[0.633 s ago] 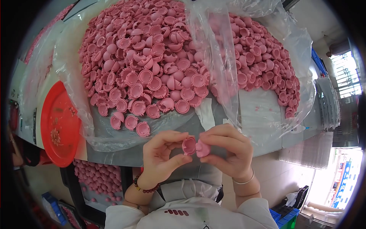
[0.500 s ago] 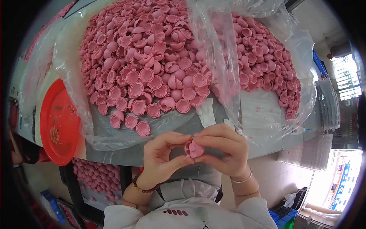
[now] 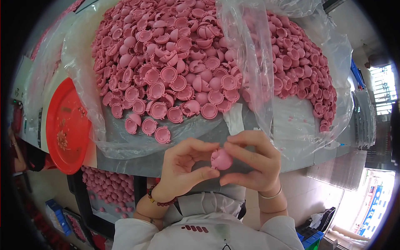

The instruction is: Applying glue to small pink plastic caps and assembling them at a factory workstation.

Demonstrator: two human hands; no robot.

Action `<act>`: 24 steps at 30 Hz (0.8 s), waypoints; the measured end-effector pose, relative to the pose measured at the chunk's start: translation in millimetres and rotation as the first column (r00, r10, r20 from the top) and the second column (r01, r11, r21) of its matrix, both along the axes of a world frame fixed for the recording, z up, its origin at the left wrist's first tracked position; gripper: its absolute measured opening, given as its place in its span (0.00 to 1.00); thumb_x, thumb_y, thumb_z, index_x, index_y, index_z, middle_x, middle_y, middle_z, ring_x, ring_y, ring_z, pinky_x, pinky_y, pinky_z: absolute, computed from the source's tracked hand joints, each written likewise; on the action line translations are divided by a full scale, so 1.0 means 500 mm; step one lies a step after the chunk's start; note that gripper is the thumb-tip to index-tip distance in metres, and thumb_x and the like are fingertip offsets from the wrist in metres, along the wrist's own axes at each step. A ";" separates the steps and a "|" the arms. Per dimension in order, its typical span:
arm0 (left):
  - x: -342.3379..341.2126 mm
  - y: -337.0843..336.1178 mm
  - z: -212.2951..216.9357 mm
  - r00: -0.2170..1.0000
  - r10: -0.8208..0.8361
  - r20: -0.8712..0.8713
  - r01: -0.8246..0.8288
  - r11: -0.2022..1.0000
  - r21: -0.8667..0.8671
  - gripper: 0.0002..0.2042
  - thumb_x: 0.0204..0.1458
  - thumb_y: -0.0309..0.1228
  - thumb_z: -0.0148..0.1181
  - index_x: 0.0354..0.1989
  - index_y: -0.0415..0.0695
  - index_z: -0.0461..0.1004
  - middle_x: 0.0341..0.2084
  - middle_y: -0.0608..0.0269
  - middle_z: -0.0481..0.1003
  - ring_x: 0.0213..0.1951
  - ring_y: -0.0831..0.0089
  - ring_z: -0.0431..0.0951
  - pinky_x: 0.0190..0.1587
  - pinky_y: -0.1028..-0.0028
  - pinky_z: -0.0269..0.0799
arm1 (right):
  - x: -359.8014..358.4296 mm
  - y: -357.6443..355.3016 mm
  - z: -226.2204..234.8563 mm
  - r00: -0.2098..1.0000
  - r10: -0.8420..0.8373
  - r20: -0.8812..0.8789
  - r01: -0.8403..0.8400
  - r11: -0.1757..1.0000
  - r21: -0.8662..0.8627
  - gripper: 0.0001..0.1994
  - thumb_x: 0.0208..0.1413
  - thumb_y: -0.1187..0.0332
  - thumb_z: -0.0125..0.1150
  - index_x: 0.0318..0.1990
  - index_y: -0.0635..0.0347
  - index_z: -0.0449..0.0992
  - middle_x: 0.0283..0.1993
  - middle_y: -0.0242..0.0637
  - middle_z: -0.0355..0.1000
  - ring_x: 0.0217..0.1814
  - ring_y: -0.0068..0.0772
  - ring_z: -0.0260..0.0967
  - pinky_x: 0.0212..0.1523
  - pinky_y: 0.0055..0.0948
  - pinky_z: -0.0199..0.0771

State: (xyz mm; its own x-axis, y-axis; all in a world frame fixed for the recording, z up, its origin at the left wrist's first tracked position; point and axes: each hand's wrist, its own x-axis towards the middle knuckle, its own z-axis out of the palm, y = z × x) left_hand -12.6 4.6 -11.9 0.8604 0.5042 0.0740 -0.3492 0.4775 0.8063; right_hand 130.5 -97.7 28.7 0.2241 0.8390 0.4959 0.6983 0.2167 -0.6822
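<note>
Head view: the left hand [image 3: 183, 171] and right hand [image 3: 252, 164] meet just above the table edge, fingertips of both pinched on a small round pink plastic ball [image 3: 221, 159] between them. Beyond lie clear plastic bags [image 3: 250, 62] heaped with pink plastic half-shells [image 3: 166, 66]; a red round plastic tray [image 3: 66, 125] sits left.

matt pink plastic shells [image 3: 179, 75] in glossy clear plastic bags [image 3: 250, 62], w/ a shiny red plastic tray [image 3: 66, 125].
</note>
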 end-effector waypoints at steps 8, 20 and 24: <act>-0.006 0.012 0.000 0.994 -0.107 0.030 0.111 0.970 -0.218 0.18 0.37 0.15 0.60 0.39 0.33 0.66 0.39 0.54 0.70 0.41 0.73 0.71 0.44 0.76 0.68 | -0.022 0.018 -0.027 0.926 -0.091 0.367 0.007 0.974 0.225 0.16 0.31 0.69 0.68 0.32 0.59 0.73 0.35 0.35 0.67 0.35 0.35 0.67 0.32 0.26 0.71; 0.000 0.007 0.018 0.993 -0.064 -0.095 0.040 0.970 -0.238 0.20 0.32 0.29 0.69 0.34 0.36 0.69 0.30 0.60 0.74 0.32 0.79 0.73 0.36 0.82 0.69 | -0.027 0.031 -0.013 0.920 -0.050 0.390 -0.034 0.978 0.204 0.13 0.31 0.75 0.65 0.29 0.64 0.71 0.28 0.36 0.66 0.30 0.35 0.65 0.28 0.26 0.69; 0.001 0.007 0.020 0.994 -0.059 -0.095 0.033 0.966 -0.256 0.21 0.30 0.30 0.70 0.33 0.36 0.69 0.30 0.59 0.74 0.32 0.79 0.73 0.35 0.82 0.68 | -0.028 0.030 -0.013 0.915 -0.054 0.399 -0.032 0.978 0.206 0.13 0.31 0.75 0.65 0.29 0.65 0.71 0.27 0.36 0.66 0.29 0.34 0.64 0.27 0.26 0.69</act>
